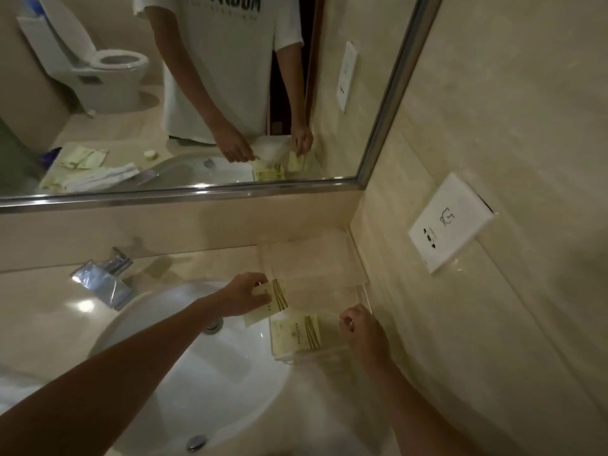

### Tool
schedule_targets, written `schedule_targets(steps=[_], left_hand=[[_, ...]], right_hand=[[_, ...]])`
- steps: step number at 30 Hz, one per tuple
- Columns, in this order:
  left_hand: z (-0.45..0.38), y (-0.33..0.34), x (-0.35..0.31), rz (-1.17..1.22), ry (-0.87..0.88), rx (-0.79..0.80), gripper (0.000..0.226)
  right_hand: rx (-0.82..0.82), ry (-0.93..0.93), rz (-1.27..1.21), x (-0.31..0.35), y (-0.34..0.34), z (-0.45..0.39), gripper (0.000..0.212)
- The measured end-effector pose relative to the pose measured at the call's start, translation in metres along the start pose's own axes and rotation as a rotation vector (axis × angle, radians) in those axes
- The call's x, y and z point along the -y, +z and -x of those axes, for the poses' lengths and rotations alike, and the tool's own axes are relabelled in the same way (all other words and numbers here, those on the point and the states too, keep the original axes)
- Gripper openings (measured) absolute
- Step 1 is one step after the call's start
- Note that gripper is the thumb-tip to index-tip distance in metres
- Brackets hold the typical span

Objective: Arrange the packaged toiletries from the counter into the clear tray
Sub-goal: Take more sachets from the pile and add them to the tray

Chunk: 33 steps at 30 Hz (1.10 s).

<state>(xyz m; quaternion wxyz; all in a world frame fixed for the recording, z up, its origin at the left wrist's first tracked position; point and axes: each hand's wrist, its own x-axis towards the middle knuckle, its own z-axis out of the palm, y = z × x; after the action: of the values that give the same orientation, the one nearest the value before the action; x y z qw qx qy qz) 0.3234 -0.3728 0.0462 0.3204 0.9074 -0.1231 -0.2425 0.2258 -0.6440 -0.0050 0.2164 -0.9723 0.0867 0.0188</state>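
The left hand pinches a packet at the clear tray; the right hand grips the tray's rim.

— What carries everything here?
— A beige stone counter, pictured around a white sink.
— And directly on it?
— Right of the sink, a clear tray against the side wall; behind the sink, a chrome faucet.
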Motion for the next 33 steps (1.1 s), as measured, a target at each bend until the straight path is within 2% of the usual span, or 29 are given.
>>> schedule_targets(steps=[5, 8, 12, 14, 17, 21, 23, 25, 28, 33], left_hand=[[-0.015, 0.004, -0.005, -0.014, -0.011, 0.007, 0.018], [-0.023, 0.01, -0.01, -0.011, -0.009, 0.02, 0.017], [-0.034, 0.015, -0.02, -0.002, 0.002, 0.067, 0.016], [-0.04, 0.017, -0.028, -0.018, 0.022, 0.097, 0.016], [-0.05, 0.023, -0.042, -0.02, 0.066, 0.12, 0.013], [-0.057, 0.034, -0.059, 0.006, 0.092, 0.154, 0.013], [-0.056, 0.042, -0.062, 0.017, 0.102, 0.166, 0.013], [-0.054, 0.05, -0.064, 0.024, 0.115, 0.177, 0.015], [-0.057, 0.059, -0.066, 0.016, 0.125, 0.161, 0.018], [-0.078, 0.078, -0.069, -0.004, 0.134, 0.212, 0.019]], right_hand=[[0.069, -0.034, 0.096, -0.012, 0.012, -0.004, 0.012], [0.187, -0.065, 0.129, -0.02, 0.016, -0.002, 0.004], [0.274, -0.016, -0.036, -0.024, 0.012, -0.003, 0.015], [0.261, 0.026, -0.078, -0.026, 0.008, -0.004, 0.018], [0.158, 0.034, -0.024, -0.033, 0.007, -0.006, 0.014], [0.117, 0.1, 0.055, -0.037, 0.007, -0.007, 0.03], [0.149, 0.124, 0.058, -0.035, 0.008, -0.005, 0.037], [0.256, 0.196, 0.032, -0.029, 0.005, -0.007, 0.04], [0.266, 0.214, 0.069, -0.025, 0.004, -0.012, 0.039], [0.054, 0.146, 0.168, -0.031, 0.02, -0.006, 0.056]])
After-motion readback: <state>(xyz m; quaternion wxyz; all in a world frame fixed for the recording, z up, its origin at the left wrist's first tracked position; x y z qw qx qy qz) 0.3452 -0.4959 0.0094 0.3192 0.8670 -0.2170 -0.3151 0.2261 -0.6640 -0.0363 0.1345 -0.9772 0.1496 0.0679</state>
